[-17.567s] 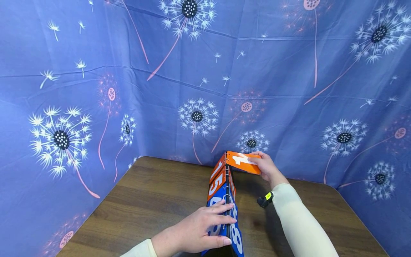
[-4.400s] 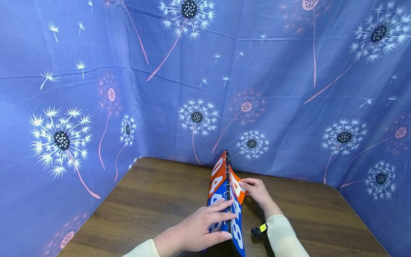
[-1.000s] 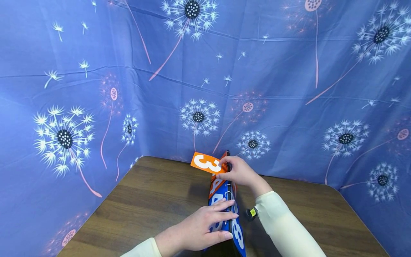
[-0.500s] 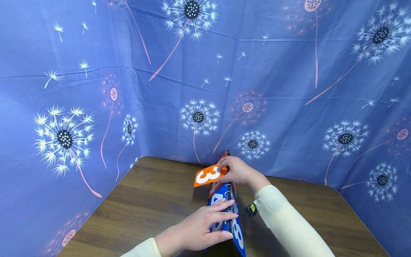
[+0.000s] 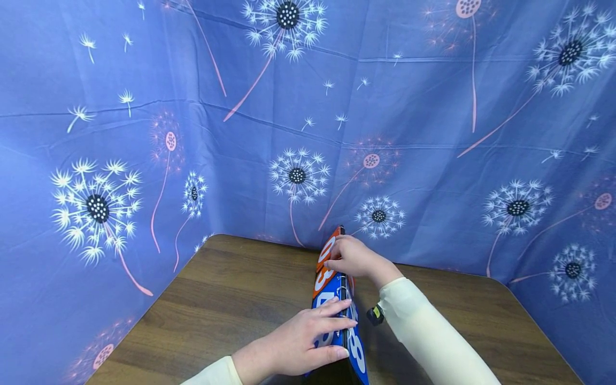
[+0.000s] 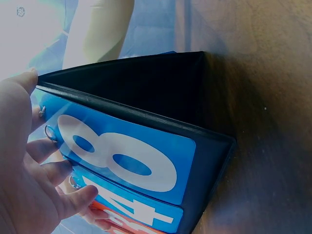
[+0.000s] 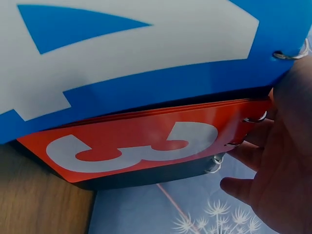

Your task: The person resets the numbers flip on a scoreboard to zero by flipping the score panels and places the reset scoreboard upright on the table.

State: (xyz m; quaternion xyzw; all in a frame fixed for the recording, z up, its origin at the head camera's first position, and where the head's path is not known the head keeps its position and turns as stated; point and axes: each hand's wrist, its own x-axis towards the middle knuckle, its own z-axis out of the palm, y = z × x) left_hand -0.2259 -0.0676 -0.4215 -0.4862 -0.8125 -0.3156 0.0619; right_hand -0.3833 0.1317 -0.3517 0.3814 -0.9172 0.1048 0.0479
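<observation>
A tent-shaped flip scoreboard (image 5: 343, 299) with ringed number cards stands on the table. My left hand (image 5: 303, 339) rests across its near ridge, fingers extended over the rings, beside a blue 8 card (image 6: 122, 151). My right hand (image 5: 358, 256) reaches over the far part of the ridge from the right. Its fingertips sit at the upper edge of the orange 3 card (image 5: 323, 280), which lies on the left face behind a blue card. Farther along lies an orange 0 card (image 5: 325, 250). In the right wrist view, another orange 3 card (image 7: 131, 151) hangs below a blue 4 card (image 7: 161, 58).
The brown wooden table (image 5: 240, 289) extends on both sides of the scoreboard. A blue dandelion-print cloth (image 5: 240, 160) hangs behind and at the sides. A black wrist device with a yellow label (image 5: 376, 314) hangs at my right sleeve.
My right hand moved from the right-face cards to over the ridge. The orange 3 card, sticking out leftward a second ago, has swung down onto the left face. My left hand stays put.
</observation>
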